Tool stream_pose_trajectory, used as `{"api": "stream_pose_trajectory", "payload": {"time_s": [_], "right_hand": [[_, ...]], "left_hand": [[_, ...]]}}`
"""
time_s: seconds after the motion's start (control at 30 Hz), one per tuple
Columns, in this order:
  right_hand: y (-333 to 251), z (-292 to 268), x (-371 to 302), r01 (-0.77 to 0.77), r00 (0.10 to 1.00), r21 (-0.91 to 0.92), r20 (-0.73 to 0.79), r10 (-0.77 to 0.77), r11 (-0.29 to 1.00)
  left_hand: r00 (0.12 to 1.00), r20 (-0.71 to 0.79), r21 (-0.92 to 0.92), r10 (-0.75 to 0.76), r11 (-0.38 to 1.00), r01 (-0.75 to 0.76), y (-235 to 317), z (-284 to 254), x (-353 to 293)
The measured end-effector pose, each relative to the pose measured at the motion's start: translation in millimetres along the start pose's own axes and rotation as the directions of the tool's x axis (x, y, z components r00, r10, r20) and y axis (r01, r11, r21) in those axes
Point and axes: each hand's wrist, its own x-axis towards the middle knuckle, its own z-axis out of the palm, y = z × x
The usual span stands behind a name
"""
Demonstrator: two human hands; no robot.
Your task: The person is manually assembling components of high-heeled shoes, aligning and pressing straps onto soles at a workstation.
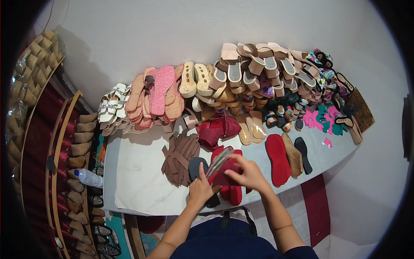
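Observation:
My left hand (200, 190) is closed on a dark grey shoe sole (198, 166), its index finger laid along the face. Close beside it, my right hand (249, 172) pinches a dark red shoe upper piece (225, 173). A grey lining strip (219, 163) shows along the upper's edge, between the hands. Whether the upper touches the sole is hidden by the fingers. Bright red soles (235, 195) lie under the hands. Just left of them fans a pile of brown straps (179, 157), and beyond lies a heap of dark red uppers (218, 131).
A red insole (278, 159), a wooden shoe last (292, 154) and a black sole (303, 154) lie to the right. Pink insoles (162, 90) and heeled sandals (234, 71) are piled along the wall. Shoe lasts (79, 150) line a rack at left, near a plastic bottle (89, 178).

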Motion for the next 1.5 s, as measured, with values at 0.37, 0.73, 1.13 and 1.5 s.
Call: {"api": "stream_pose_trajectory", "payload": {"time_s": [0.37,0.73,1.13,1.5], "right_hand": [[33.4,-3.7,8.6,-0.145,0.986,0.593,0.149,0.069,0.792],[35.3,2.5,15.2,0.041,0.997,-0.041,-0.061,-0.044,0.998],[23.9,9.4,17.4,0.143,0.974,-0.539,-0.075,-0.216,0.830],[15.5,12.2,22.5,0.266,0.919,-0.601,-0.077,-0.386,0.754]], "left_hand": [[0.993,0.090,-0.065,-0.078,0.994,0.084,7.9,-4.8,3.9],[0.994,-0.089,-0.054,0.064,0.996,-0.069,3.0,7.9,0.9],[0.986,-0.073,-0.015,0.148,0.989,-0.150,5.1,4.7,-1.9],[0.999,0.014,-0.284,0.043,0.958,-0.037,8.4,1.6,-2.9]]}}
